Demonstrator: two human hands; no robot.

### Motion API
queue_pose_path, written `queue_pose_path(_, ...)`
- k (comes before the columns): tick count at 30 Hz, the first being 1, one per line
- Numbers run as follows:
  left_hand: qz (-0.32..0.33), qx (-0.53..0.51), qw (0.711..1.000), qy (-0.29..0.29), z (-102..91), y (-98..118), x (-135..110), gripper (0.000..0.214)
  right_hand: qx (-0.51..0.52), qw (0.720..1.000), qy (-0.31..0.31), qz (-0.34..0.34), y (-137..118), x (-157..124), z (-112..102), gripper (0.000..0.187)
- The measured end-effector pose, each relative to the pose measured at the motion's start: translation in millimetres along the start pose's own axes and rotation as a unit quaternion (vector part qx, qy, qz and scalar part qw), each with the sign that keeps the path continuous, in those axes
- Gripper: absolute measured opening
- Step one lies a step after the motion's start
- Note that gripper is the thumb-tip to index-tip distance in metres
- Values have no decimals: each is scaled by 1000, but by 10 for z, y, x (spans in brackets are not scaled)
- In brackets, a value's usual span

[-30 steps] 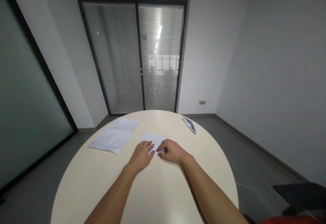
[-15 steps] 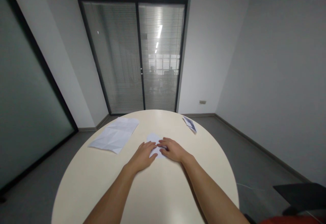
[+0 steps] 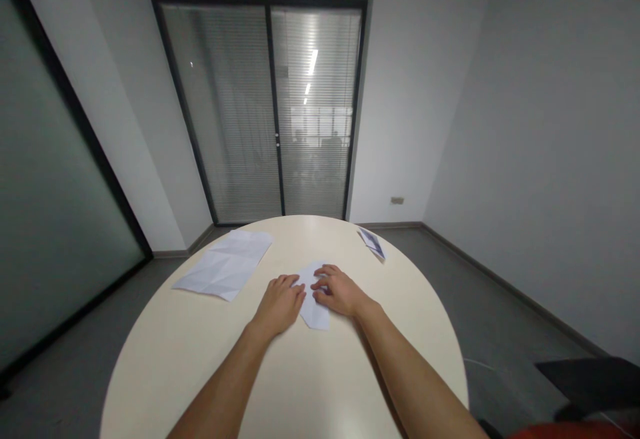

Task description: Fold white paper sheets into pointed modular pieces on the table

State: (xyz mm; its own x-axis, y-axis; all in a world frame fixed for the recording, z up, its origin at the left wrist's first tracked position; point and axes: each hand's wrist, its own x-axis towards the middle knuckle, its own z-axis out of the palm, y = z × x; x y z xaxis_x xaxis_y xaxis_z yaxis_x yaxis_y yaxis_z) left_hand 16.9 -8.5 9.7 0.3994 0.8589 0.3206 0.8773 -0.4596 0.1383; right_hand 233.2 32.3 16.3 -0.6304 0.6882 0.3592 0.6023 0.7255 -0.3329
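Note:
A small folded white paper (image 3: 314,309) lies on the round cream table (image 3: 280,386) between my two hands. My left hand (image 3: 280,301) rests on its left edge, fingers curled down onto the sheet. My right hand (image 3: 338,290) presses on its upper right part with bent fingers. The lower corner of the paper sticks out toward me between both hands. Whether either hand pinches the sheet or only presses it, I cannot make out.
A larger creased white sheet (image 3: 226,263) lies at the table's left back. A small folded printed paper (image 3: 373,242) sits at the right back edge. Glass doors with blinds (image 3: 270,112) stand behind the table. A dark object (image 3: 590,376) is low on the right.
The folded paper has turned between my hands: its lower corner now points toward me, where before it lay mostly beyond my fingers. Both hands stayed close together at the table's middle.

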Motion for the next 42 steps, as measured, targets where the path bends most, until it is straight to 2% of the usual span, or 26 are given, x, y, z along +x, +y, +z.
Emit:
queue_pose_path(2, -17, 9, 1000, -8, 0, 0, -6, 39, 15, 1000, -17, -14, -4, 1, 11, 26)
queue_pose_path(5, -28, 9, 999, -20, 16, -25, -10, 40, 32, 998, -44, 0, -18, -2, 18, 28)
queue_pose_path(9, -18, -6, 999, -29, 64, -82, 0, 41, 56, 998, -40, -2, -20, -13, 39, 29)
queue_pose_path(12, -6, -24, 999, -27, 82, -106, 18, 40, 60, 998, -36, -11, 0, -23, 87, 42)
queue_pose_path(16, -17, -37, 999, -16, 52, -78, 30, 38, 24, 996, -71, 38, 25, -34, 137, 60)
queue_pose_path(24, -12, -50, 996, -70, 13, -7, -16, 55, -11, 991, -104, 88, 19, -36, 109, 69)
queue_pose_path(30, -4, -70, 992, -107, 18, -82, -31, 63, 9, 988, -135, 78, 17, -46, 74, 82)
queue_pose_path(38, -14, -83, 990, -116, -5, -80, -39, 62, 21, 990, -128, 57, -18, -47, 39, 79)
queue_pose_path(42, -11, -92, 990, -108, 16, -97, -37, 58, 30, 997, -73, 19, -72, -11, 37, 56)
